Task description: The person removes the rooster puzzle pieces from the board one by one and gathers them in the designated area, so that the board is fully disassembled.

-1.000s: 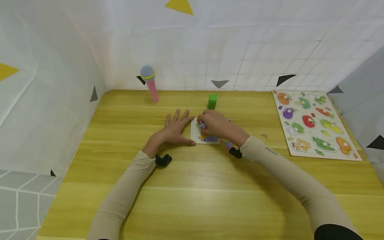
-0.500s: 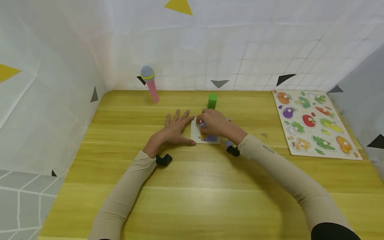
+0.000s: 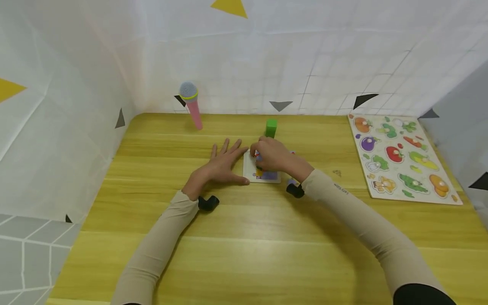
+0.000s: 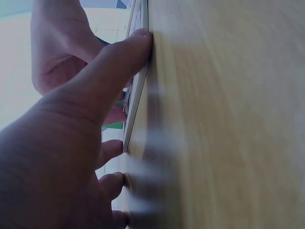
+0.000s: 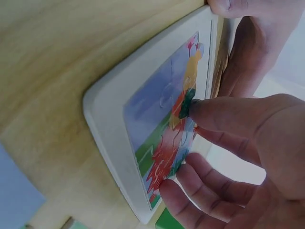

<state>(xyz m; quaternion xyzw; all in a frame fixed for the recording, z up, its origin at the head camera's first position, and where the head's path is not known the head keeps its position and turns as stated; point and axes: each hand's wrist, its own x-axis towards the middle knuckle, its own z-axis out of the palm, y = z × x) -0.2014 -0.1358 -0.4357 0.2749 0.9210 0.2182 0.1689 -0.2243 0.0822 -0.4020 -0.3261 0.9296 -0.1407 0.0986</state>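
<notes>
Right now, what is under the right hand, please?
A puzzle is under the right hand. The right wrist view shows red, orange and green areas of it; the parts beneath the fingers are covered, so they cannot be seen.

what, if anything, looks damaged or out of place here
Nothing looks spilled. A small dark mark on the wooden table, left of the vegetable puzzle board, interrupts the grain; stain or knot, I can't tell.

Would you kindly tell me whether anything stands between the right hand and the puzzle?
Nothing visible does: the right hand touches the puzzle directly. The left hand lies at the puzzle's left side, and the green block stands beyond the puzzle, so neither is in between.
</notes>
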